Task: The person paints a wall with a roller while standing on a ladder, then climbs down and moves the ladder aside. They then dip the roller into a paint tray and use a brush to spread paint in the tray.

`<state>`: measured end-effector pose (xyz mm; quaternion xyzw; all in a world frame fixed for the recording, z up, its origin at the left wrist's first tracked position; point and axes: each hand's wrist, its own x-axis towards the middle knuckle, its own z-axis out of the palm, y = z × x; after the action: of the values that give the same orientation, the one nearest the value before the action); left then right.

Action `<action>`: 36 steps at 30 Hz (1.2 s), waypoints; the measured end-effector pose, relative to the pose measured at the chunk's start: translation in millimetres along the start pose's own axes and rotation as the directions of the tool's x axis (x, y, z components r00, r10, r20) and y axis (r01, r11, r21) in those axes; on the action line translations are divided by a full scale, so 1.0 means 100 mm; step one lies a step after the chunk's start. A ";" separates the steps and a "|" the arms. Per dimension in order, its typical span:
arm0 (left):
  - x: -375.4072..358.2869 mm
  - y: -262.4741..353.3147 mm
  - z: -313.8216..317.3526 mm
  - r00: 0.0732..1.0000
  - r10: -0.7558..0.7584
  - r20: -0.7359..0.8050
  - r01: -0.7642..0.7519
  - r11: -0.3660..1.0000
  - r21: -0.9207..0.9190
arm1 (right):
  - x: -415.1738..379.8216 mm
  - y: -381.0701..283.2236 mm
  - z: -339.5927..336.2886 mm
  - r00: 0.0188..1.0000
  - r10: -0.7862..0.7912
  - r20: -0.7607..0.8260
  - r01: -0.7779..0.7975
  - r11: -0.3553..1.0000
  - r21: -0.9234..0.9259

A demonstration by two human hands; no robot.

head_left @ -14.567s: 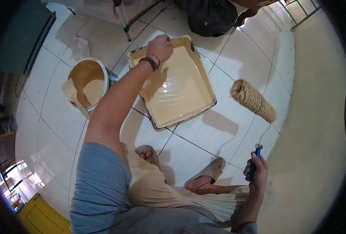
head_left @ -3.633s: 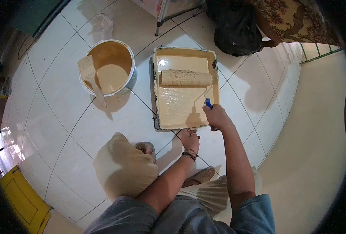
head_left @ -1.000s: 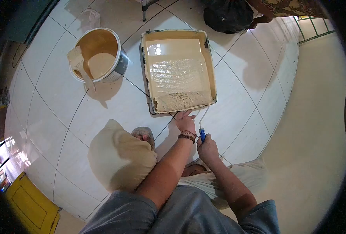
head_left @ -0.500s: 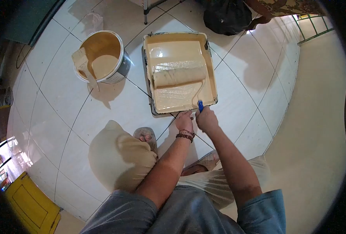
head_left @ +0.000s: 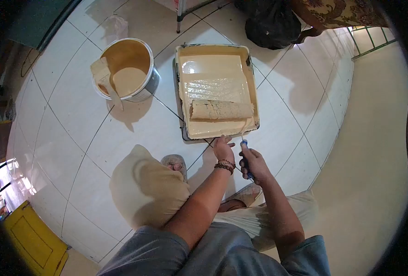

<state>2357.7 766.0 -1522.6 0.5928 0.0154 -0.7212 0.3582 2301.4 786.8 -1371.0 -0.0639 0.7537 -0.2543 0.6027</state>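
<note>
A paint roller (head_left: 221, 111) coated in cream paint lies across the near part of the paint tray (head_left: 254, 92). Its blue handle is wrapped in the fingers of my right hand (head_left: 255, 164), just beyond the tray's near edge. My left hand (head_left: 224, 149), with beaded bracelets at the wrist, is at that same edge; its fingertips touch or nearly touch the rim, and the fingers look apart with nothing held. Wet cream paint covers the tray's inside. Left of the tray stands a paint bucket (head_left: 152, 83) with cream paint inside, and a paint-covered brush (head_left: 103, 76) rests over its rim.
A black bag (head_left: 272, 27) and a patterned piece of furniture (head_left: 340, 14) are at the upper right. Metal legs (head_left: 180, 16) stand beyond the tray. A yellow panel (head_left: 36, 239) is at the lower left, and a pale wall runs along the right.
The roller has moved down the tray towards me, and my right hand has drawn back with the handle. The whole view has shifted slightly.
</note>
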 end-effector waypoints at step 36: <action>-0.34 0.62 0.36 0.948 0.033 0.316 -0.177 0.882 0.437 | 0.76 -0.13 0.11 0.951 -0.230 -0.208 0.055 0.786 -0.616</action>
<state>2361.9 720.9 -1457.7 0.5443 -0.2428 -0.7648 0.2447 2289.2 741.3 -1433.1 -0.2742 0.8633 -0.0523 0.4204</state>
